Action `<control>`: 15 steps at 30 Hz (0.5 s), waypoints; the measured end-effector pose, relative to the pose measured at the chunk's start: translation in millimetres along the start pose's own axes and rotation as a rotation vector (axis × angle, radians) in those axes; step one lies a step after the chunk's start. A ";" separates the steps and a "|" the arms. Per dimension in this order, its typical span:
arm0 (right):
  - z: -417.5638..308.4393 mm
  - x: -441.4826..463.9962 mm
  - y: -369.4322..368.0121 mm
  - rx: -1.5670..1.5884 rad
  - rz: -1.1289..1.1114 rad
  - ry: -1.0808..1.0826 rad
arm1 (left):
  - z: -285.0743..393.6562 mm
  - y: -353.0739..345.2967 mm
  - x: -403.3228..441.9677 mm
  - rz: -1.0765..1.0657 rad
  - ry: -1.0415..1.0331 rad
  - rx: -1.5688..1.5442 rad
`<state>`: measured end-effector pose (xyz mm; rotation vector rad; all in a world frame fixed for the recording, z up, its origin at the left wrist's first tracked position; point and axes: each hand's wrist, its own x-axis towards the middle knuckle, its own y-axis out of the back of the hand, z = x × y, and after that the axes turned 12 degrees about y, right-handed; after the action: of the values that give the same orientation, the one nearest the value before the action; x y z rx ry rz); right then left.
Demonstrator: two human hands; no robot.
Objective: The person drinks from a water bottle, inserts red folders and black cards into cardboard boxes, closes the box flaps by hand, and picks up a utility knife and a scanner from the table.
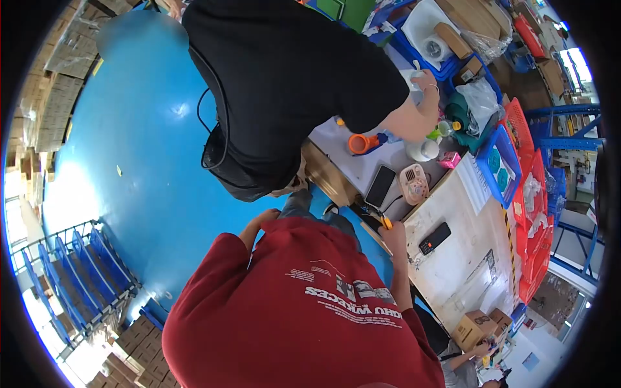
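Observation:
My right hand is at the near edge of the workbench, closed round a small orange-yellow handled tool. My left hand hangs low beside my red shirt, at its waist; its fingers are too small and partly hidden to read. On the bench, close to my right hand, lie a black handheld device with buttons, a dark-screened phone and a pink patterned case. An orange cup-like object and a white bottle stand farther up the bench.
A person in a black shirt leans over the bench ahead, one hand among blue bins. Red baskets and a blue tray line the far side. Cartons and another person's hand are lower right; a blue rack is left.

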<state>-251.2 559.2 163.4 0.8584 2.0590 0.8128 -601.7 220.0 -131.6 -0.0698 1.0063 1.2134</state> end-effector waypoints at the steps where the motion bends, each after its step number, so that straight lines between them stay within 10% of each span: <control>1: 1.2 4.9 -0.8 -0.030 -0.032 -0.002 | -3.1 -4.4 -10.8 0.017 0.052 -0.126; 6: -5.3 53.5 2.5 -0.133 -0.151 0.038 | 20.4 11.2 -67.2 0.050 0.480 -0.912; 15: -49.7 105.8 -33.6 -0.154 -0.179 0.228 | -27.2 -55.1 -75.1 0.215 0.308 -0.964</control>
<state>-354.3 609.2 122.4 0.5078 2.1987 0.9918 -573.8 127.6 -121.9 -0.9432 0.6080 1.8354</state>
